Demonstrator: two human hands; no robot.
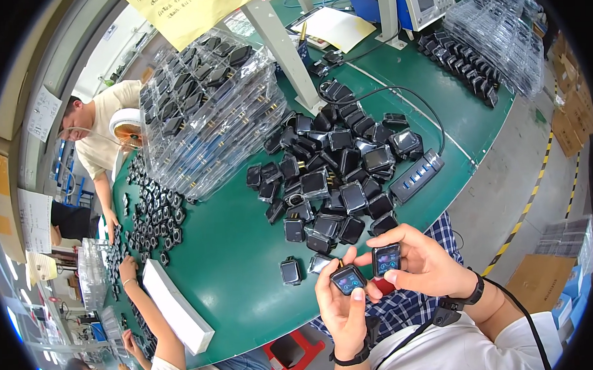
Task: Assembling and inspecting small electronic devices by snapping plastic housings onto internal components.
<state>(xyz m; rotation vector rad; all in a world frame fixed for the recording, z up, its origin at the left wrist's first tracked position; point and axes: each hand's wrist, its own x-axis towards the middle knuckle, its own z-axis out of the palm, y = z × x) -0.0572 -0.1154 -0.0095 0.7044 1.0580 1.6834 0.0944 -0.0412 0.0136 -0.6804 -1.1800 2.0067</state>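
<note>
My left hand [345, 308] is closed around a black square smartwatch body [348, 280], its screen lit and the thumb resting on its lower edge. Beside it, my right hand [425, 262] grips a second smartwatch body [386, 259], also lit, with the thumb at the screen's bottom. Both are held close together above my lap, just off the table edge. Beyond my hands lies a heap of dark watch bodies [353, 197], many in clear film. One separate watch body [290, 271] lies on the green table [242, 306] left of my hands.
A grey USB hub [416, 176] with a black cable sits right of the heap. Stacked clear trays [207, 116] of watch bodies rise at the left, near a metal post [284, 53]. Two people work on the left, by a long white box [176, 306] and more watch bodies [156, 221].
</note>
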